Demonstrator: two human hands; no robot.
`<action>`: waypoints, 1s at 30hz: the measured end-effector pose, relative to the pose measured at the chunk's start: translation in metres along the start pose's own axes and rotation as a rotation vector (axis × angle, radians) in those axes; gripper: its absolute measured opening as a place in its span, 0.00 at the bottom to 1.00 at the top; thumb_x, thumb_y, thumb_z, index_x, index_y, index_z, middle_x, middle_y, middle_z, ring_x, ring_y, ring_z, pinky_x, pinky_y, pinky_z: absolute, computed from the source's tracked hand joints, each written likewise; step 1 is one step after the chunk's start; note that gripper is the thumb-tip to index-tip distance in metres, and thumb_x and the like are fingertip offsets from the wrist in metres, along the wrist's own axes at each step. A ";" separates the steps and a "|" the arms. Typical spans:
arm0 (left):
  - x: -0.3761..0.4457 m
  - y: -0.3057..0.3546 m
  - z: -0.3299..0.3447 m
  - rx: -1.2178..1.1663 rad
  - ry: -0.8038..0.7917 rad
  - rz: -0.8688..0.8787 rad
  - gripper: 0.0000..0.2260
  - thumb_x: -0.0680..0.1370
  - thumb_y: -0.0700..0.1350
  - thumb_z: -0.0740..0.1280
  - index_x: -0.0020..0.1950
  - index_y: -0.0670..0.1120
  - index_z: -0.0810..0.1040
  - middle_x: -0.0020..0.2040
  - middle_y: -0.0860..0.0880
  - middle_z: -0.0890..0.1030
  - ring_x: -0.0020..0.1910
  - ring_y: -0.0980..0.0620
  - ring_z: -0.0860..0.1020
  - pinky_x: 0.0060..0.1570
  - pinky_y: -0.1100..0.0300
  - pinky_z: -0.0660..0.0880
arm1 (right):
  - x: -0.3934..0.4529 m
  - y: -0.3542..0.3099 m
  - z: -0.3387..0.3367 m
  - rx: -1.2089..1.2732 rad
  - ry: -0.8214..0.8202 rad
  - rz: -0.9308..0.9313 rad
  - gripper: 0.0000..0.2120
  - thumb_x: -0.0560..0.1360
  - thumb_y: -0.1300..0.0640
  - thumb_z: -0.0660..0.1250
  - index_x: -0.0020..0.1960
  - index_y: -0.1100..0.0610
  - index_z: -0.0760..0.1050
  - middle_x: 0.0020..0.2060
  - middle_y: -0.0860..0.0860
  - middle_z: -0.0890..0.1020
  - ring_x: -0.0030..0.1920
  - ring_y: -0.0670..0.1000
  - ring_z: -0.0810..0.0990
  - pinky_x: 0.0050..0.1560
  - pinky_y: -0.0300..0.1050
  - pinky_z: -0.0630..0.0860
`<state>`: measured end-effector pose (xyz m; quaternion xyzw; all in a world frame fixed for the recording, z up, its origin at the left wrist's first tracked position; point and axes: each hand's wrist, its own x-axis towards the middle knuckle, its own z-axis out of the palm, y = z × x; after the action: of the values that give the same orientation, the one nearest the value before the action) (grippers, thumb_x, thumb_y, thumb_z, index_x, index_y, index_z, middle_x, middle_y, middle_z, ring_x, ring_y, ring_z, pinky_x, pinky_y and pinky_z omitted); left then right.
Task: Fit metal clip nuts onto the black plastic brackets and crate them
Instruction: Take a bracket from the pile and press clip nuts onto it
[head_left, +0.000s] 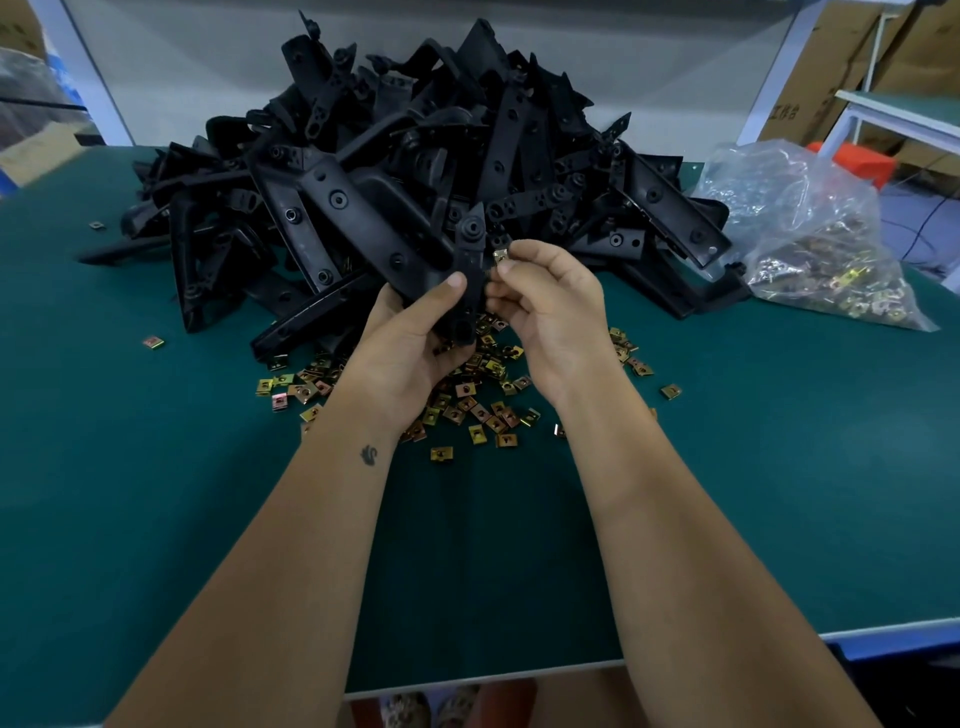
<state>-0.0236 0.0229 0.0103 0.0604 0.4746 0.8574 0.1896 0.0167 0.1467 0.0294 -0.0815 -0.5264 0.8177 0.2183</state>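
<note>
Left hand (415, 338) grips black bracket (470, 270) upright above green table (156, 519). Right hand (550, 312) pinches small gold clip (501, 254) against bracket's edge. More clips (467, 400) lie scattered below. Big bracket pile (395, 171) behind.

The left hand (415, 338) grips a black plastic bracket (470, 260) held upright above the green bench (156, 493), thumb across its front, while the right hand (550, 312) pinches a metal clip nut (500, 255) against the bracket's right edge. Under both hands loose clip nuts (467, 400) lie scattered toward the middle of the bench, with a few strays nearer its left edge, and behind them a big heap of black brackets (395, 171) fills the far side. A clear plastic bag (810, 234) of more clip nuts lies by the far right corner.
</note>
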 end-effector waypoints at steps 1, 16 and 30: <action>0.000 0.000 0.000 0.001 0.001 0.000 0.16 0.78 0.44 0.71 0.64 0.48 0.73 0.55 0.51 0.83 0.52 0.51 0.80 0.38 0.58 0.78 | 0.000 0.000 0.000 -0.013 -0.005 0.004 0.06 0.75 0.71 0.67 0.48 0.61 0.77 0.37 0.53 0.80 0.35 0.47 0.80 0.40 0.41 0.79; -0.001 0.000 0.002 0.054 -0.005 0.012 0.21 0.77 0.44 0.71 0.69 0.47 0.71 0.64 0.48 0.80 0.58 0.49 0.80 0.41 0.57 0.78 | 0.000 0.001 0.000 0.004 -0.033 0.018 0.07 0.75 0.70 0.67 0.48 0.61 0.80 0.40 0.55 0.82 0.38 0.48 0.80 0.42 0.41 0.78; -0.002 -0.007 0.003 0.224 -0.053 0.149 0.21 0.79 0.43 0.70 0.69 0.50 0.67 0.62 0.55 0.81 0.59 0.58 0.80 0.54 0.54 0.81 | -0.005 0.006 0.008 0.131 0.003 0.039 0.08 0.75 0.71 0.67 0.42 0.61 0.79 0.35 0.50 0.84 0.38 0.45 0.82 0.43 0.37 0.79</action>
<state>-0.0190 0.0272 0.0065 0.1387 0.5563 0.8090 0.1299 0.0170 0.1356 0.0271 -0.0786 -0.4699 0.8543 0.2079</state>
